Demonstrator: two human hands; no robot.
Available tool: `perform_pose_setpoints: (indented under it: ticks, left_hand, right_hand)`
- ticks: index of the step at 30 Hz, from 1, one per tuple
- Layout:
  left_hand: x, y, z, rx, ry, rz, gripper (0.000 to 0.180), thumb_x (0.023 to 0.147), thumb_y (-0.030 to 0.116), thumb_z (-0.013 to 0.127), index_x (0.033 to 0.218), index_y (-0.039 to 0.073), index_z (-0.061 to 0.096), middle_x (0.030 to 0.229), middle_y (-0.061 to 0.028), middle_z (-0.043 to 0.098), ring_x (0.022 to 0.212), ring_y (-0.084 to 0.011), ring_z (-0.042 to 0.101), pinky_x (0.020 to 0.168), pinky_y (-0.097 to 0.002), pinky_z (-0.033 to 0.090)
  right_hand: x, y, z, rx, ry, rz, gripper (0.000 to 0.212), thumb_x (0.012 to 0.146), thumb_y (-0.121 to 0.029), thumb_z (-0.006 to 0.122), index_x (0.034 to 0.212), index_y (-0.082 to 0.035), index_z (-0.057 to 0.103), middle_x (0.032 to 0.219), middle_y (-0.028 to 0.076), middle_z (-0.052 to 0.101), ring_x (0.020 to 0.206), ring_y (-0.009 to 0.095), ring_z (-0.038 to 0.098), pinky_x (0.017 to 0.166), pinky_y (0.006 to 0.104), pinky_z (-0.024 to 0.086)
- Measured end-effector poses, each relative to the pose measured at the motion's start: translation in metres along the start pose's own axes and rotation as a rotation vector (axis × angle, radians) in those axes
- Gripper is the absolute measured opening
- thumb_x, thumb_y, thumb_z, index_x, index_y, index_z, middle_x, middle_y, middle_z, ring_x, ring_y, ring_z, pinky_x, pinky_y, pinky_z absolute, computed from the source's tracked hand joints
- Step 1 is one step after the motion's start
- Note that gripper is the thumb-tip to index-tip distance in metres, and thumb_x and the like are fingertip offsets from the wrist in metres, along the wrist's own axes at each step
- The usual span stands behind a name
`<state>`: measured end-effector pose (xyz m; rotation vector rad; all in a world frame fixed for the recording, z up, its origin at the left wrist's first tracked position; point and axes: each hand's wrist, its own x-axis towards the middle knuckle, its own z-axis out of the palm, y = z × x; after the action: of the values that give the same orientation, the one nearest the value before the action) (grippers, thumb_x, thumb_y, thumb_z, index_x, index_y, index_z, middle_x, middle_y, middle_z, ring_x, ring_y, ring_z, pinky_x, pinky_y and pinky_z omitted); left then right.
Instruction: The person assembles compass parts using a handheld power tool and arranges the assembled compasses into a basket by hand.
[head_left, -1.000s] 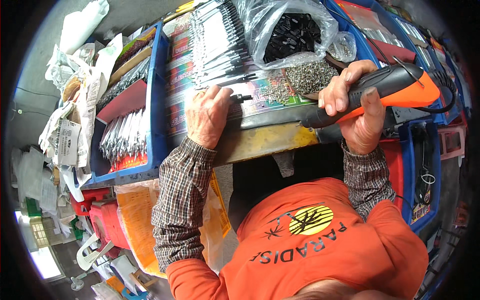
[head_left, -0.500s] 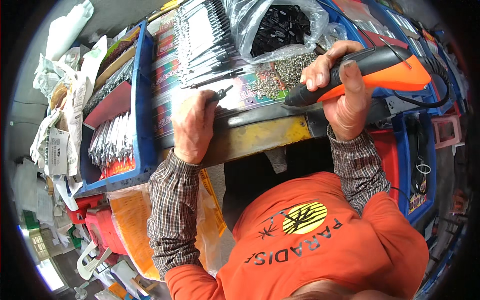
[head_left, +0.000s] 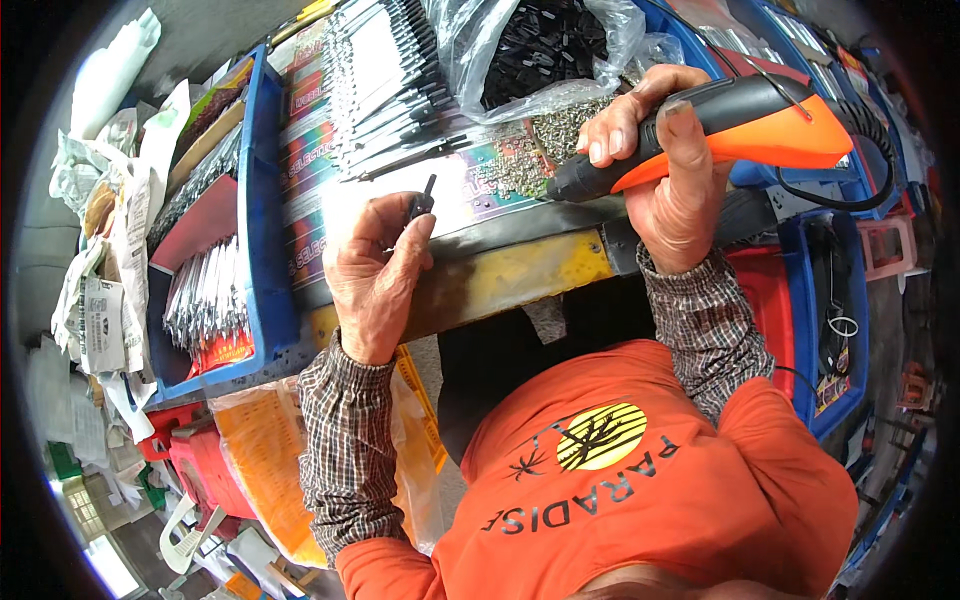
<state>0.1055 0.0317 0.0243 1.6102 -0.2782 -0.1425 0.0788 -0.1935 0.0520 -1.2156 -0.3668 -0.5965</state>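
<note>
Busy workbench (head_left: 525, 275)

Clear bag (head_left: 463, 65) of black parts (head_left: 545, 55) sits far side. Right hand (head_left: 685, 195) is wrapped round a chunky orange-black power tool (head_left: 740, 150), nose aimed left. Left hand (head_left: 375, 275) pinches a tiny black piece (head_left: 422, 205), well left of that.

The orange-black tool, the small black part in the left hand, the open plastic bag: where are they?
Orange-black tool (head_left: 760, 138), head view: orange side of its body.
Small black part (head_left: 422, 205), head view: its thicker lower end.
Open plastic bag (head_left: 462, 52), head view: its left wall.
</note>
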Motion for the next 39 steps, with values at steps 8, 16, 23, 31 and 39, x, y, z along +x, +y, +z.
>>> perform_pose_setpoints:
  ticks: [8, 16, 23, 31, 39]
  left_hand:
    - [-0.002, 0.001, 0.011, 0.257, -0.050, 0.139, 0.019, 0.077, -0.001, 0.062, 0.095, 0.003, 0.060, 0.069, -0.0015, 0.057, 0.057, -0.0035, 0.048, 0.049, -0.0192, 0.041]
    - [0.002, 0.002, 0.025, 0.669, -0.164, 0.588, 0.020, 0.067, -0.001, 0.065, 0.086, 0.004, 0.060, 0.076, -0.0081, 0.056, 0.064, -0.0228, 0.056, 0.056, -0.0304, 0.045]
    - [0.006, -0.012, 0.040, 0.780, -0.131, 0.769, 0.020, 0.064, 0.002, 0.065, 0.083, 0.007, 0.059, 0.074, -0.0065, 0.052, 0.065, -0.0239, 0.052, 0.058, -0.0331, 0.043]
    - [0.007, -0.010, 0.046, 0.751, -0.071, 0.657, 0.018, 0.065, -0.002, 0.065, 0.079, 0.004, 0.055, 0.070, -0.0089, 0.053, 0.061, -0.0236, 0.053, 0.056, -0.0302, 0.042]
    - [0.007, -0.010, 0.046, 0.742, -0.045, 0.655, 0.021, 0.064, -0.001, 0.066, 0.080, 0.003, 0.053, 0.071, -0.0094, 0.054, 0.063, -0.0241, 0.054, 0.058, -0.0312, 0.043]
  right_hand:
    - [0.006, 0.001, 0.002, 0.176, 0.073, -0.086, 0.014, 0.083, -0.011, 0.057, 0.086, 0.000, 0.049, 0.058, 0.006, 0.052, 0.052, 0.015, 0.053, 0.053, 0.0288, 0.046]
    - [0.007, -0.006, 0.000, 0.078, 0.005, 0.012, 0.031, 0.086, -0.035, 0.051, 0.094, -0.006, 0.046, 0.062, 0.004, 0.047, 0.059, 0.016, 0.049, 0.065, 0.0338, 0.042]
    - [0.011, -0.006, 0.001, 0.112, -0.019, 0.018, 0.034, 0.086, -0.039, 0.049, 0.093, -0.006, 0.046, 0.062, 0.004, 0.046, 0.059, 0.015, 0.048, 0.065, 0.0334, 0.041]
    - [0.014, -0.008, 0.007, 0.177, -0.049, 0.008, 0.037, 0.087, -0.043, 0.046, 0.094, -0.007, 0.045, 0.063, 0.003, 0.047, 0.059, 0.015, 0.048, 0.065, 0.0337, 0.041]
    - [0.011, -0.007, 0.009, 0.213, -0.083, 0.014, 0.039, 0.087, -0.046, 0.045, 0.095, -0.008, 0.044, 0.062, 0.003, 0.046, 0.058, 0.016, 0.048, 0.064, 0.0334, 0.041]
